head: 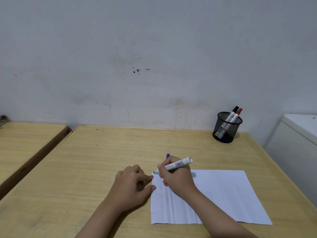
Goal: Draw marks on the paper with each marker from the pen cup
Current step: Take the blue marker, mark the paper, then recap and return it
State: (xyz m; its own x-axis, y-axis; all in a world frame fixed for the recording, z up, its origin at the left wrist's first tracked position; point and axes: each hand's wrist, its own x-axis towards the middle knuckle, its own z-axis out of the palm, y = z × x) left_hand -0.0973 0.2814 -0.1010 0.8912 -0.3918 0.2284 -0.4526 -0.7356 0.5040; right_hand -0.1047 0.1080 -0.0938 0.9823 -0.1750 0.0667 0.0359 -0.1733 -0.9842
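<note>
A white sheet of paper [223, 194] lies on the wooden table [103, 160], with fold creases near its left side. My right hand [176, 177] grips an uncapped white marker [178, 164]; its dark tip rests at the paper's top left corner. A blue cap [168, 155] pokes up behind that hand's fingers. My left hand [132, 184] lies on the table with its fingertips pressing the paper's left edge. A black mesh pen cup [226, 129] stands at the back right and holds a black-capped marker [233, 112] and a red-capped marker [238, 113].
A second wooden table [25, 140] stands to the left across a narrow gap. A white cabinet [298, 140] borders the table's right side. A scuffed pale wall [154, 66] runs directly behind the table.
</note>
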